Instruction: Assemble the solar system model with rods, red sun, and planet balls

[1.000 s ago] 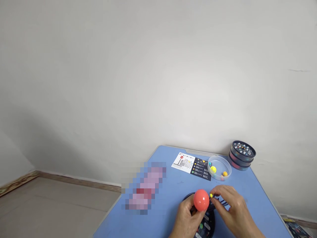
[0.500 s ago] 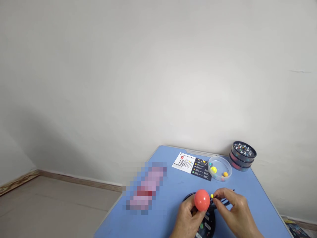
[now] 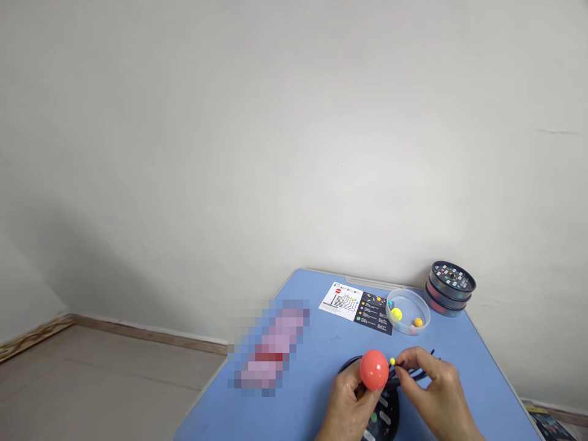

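My left hand [image 3: 348, 401] is closed around the underside of a shiny red ball [image 3: 373, 369], its fingertips partly hidden behind it. Just right of the ball, the thumb and forefinger of my right hand [image 3: 434, 386] pinch a thin black rod [image 3: 400, 364]. A tiny yellow ball [image 3: 392, 362] sits at the rod's end, close to the red ball. More black curved rods [image 3: 420, 373] fan out behind my right fingers. Beneath both hands is a round black base [image 3: 388, 411] printed with planets and pale labels, partly covered by my left hand.
On the blue table [image 3: 316, 361] lies an instruction sheet [image 3: 342, 301]. Beside it, a clear round dish [image 3: 425, 301] holds several small coloured balls. Stacked round containers [image 3: 452, 288] stand at the back right, near the wall [image 3: 294, 153]. A pink pixelated patch [image 3: 280, 343] is at left.
The tiny yellow ball and my right fingertips have shifted very slightly left and up. Both hands keep their grips, and the rest looks the same.
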`<state>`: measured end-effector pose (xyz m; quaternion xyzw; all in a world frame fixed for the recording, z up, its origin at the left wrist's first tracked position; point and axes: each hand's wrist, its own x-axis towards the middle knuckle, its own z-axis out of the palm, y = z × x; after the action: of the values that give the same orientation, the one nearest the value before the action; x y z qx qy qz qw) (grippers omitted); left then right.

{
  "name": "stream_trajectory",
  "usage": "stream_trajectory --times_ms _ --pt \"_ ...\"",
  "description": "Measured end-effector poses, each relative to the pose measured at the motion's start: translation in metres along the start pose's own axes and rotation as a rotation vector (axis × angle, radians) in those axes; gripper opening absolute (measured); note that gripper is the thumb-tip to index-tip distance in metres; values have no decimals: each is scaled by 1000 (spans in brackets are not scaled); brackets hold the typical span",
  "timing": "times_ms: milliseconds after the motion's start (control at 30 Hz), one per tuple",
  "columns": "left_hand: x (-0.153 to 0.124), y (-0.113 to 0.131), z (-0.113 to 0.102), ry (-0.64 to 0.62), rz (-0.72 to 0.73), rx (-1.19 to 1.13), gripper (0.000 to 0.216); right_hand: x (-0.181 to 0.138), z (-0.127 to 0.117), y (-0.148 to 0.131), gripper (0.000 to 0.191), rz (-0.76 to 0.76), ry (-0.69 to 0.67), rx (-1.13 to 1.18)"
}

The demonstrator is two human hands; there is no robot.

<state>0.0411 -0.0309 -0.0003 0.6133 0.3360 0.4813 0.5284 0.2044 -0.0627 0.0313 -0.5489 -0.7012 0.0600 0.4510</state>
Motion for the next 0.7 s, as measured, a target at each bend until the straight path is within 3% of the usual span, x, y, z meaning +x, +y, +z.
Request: stream_trajectory --times_ms 233,400,700 --pt "1 0 0 9 30 17 26 4 -4 0 9 71 -59 68" --pt "1 0 -1 10 44 31 25 12 -13 -1 12 135 -232 150" --pt "1 4 0 6 15 21 29 21 -24 -1 9 32 -351 216"
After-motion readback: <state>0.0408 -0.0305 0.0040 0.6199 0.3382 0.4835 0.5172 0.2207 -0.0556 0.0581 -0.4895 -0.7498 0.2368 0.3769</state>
